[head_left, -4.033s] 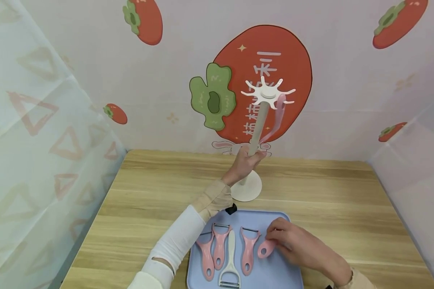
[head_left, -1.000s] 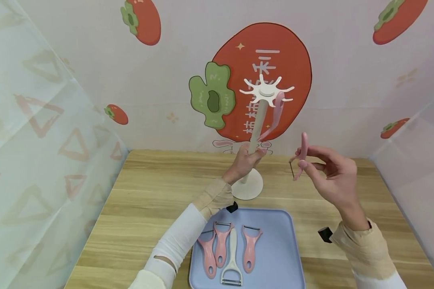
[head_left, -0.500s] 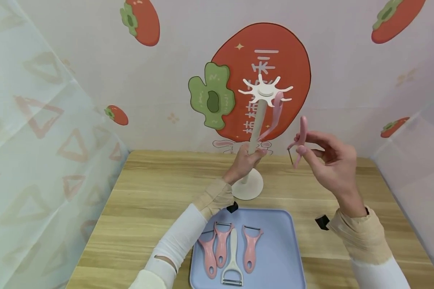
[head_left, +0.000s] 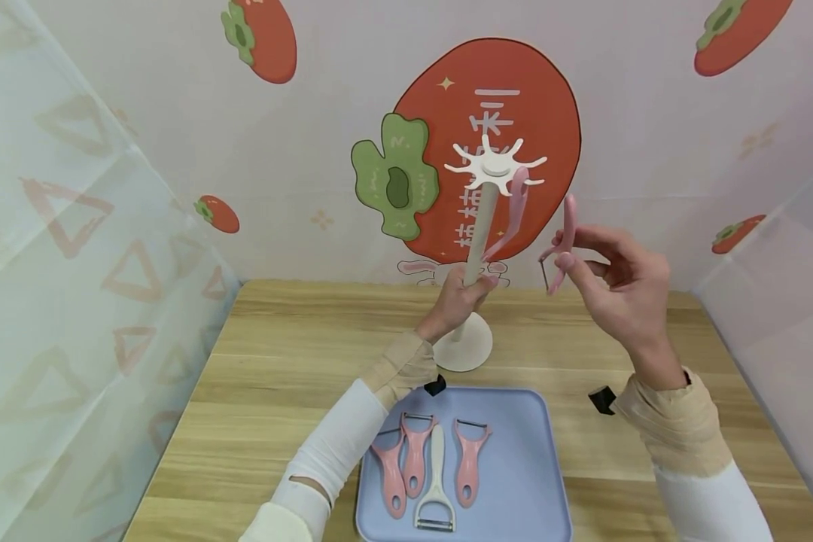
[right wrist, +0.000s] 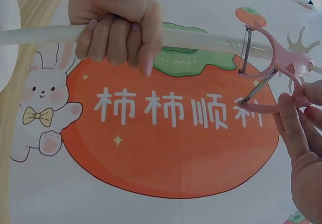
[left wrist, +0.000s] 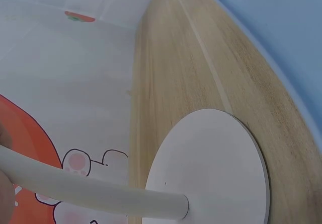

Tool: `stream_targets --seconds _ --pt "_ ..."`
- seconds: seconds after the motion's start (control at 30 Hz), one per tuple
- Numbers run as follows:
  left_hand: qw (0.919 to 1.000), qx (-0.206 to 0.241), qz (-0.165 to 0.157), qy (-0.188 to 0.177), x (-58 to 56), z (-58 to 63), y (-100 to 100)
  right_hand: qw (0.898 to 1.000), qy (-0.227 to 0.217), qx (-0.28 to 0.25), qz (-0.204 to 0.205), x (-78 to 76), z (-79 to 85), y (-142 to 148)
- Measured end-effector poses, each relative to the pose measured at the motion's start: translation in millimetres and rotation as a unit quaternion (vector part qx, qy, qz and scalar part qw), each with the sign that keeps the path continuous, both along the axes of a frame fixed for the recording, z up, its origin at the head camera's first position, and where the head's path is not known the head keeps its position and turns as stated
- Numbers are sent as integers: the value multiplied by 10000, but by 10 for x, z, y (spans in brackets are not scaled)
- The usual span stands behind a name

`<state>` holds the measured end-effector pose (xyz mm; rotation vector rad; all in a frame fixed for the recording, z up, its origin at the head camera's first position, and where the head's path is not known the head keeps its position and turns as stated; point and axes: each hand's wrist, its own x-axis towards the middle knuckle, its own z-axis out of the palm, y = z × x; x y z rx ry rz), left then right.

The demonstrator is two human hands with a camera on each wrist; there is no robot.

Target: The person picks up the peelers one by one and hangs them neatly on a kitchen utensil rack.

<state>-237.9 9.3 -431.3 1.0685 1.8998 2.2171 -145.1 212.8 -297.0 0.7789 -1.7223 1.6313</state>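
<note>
My left hand point(head_left: 458, 302) grips the pole of a white utensil stand point(head_left: 485, 218), whose round base sits on the table and whose top spreads into several hooked arms. One pink peeler point(head_left: 517, 211) hangs from an arm on the stand's right side. To the right of it my right hand point(head_left: 626, 290) pinches a second pink peeler point(head_left: 567, 237) between thumb and fingers, handle up and blade down. In the right wrist view the held peeler point(right wrist: 271, 105) overlaps the hanging peeler point(right wrist: 266, 48). The left wrist view shows the pole point(left wrist: 90, 189) and the white base point(left wrist: 211, 158).
A blue tray point(head_left: 515, 467) lies at the front of the wooden table point(head_left: 278, 361). On it are several pink peelers point(head_left: 469, 463) and a white peeler point(head_left: 436, 482) with its blade toward me. A printed cloth wall point(head_left: 298, 181) stands right behind the stand.
My right hand has taken a pink peeler from the tray's right side and raised it beside the stand, still rising slightly over the last second. The left hand keeps its grip on the pole.
</note>
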Motion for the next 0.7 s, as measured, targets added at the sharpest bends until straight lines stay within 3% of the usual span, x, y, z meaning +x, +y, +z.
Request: stream_targets --seconds 0.4,0.7 --pt "10000 -12 -12 -73 -17 23 4 9990 -127 -333 267 -112 102 -44" --pt "9999 -23 -24 -132 -9 20 2 9997 -202 -140 58 -193 125 -25"
